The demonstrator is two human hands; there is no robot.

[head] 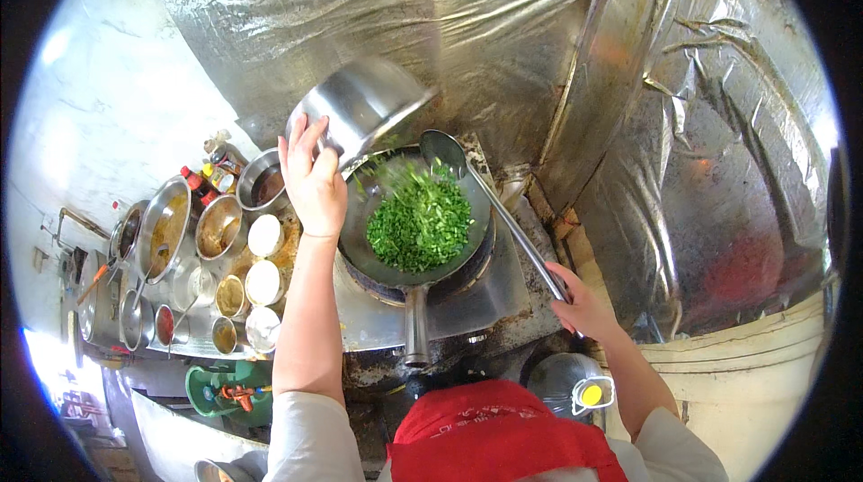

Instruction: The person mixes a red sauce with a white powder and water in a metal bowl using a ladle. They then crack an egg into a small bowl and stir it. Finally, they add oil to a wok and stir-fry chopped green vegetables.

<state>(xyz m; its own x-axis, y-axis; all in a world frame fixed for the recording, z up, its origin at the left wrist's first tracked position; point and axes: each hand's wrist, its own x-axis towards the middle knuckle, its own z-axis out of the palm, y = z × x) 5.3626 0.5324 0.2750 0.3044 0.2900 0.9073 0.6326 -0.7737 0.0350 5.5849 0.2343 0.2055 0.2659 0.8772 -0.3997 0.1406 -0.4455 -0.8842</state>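
My left hand (313, 182) grips a stainless steel bowl (361, 104), tilted on its side above the wok. Chopped green vegetables (421, 219) lie heaped in the wok (361, 259), and blurred pieces are falling from the bowl. The wok rests on a round burner ring, its hollow metal handle (417, 327) pointing towards me. Closed around the long handle of a ladle is my right hand (583, 303), right of the wok. The ladle's dark bowl (443, 150) sits at the wok's far right rim.
Left of the wok stand metal bowls of sauce (219, 229), white containers (264, 283) and a red-capped bottle (200, 186). Foil-like sheeting (499, 30) covers the wall behind. A large plastic jug with a yellow cap (566, 377) is below my right forearm; a green basin (209, 391) is lower left.
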